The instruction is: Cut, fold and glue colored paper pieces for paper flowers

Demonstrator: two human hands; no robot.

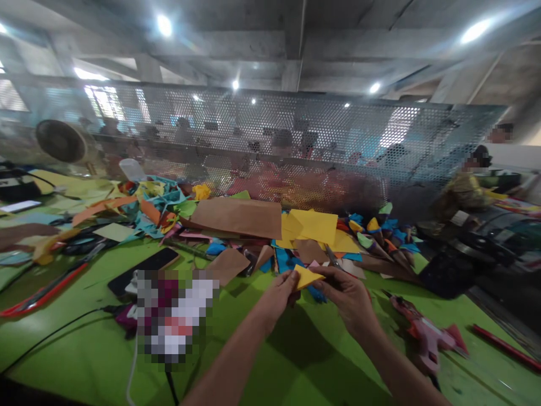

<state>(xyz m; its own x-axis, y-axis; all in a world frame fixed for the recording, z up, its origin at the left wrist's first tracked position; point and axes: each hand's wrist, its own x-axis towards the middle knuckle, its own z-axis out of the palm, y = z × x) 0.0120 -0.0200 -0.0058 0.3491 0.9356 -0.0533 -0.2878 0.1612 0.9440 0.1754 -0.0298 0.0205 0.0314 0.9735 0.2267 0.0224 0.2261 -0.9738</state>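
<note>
A small folded yellow paper piece (307,277) is held above the green table (84,349) between both my hands. My left hand (279,294) pinches its left corner, fingers closed. Fingers curled over the top edge, my right hand (346,296) grips the paper's right side. Just behind the hands lies a heap of coloured paper: yellow sheets (313,226), brown sheets (236,217) and several rolled paper cones (380,237).
A pink glue gun (422,332) lies right of my right arm. A black phone (143,269) and cables lie at the left, scissors (333,258) by the heap. A perforated metal screen (296,141) backs the table. A person (469,186) sits at the far right.
</note>
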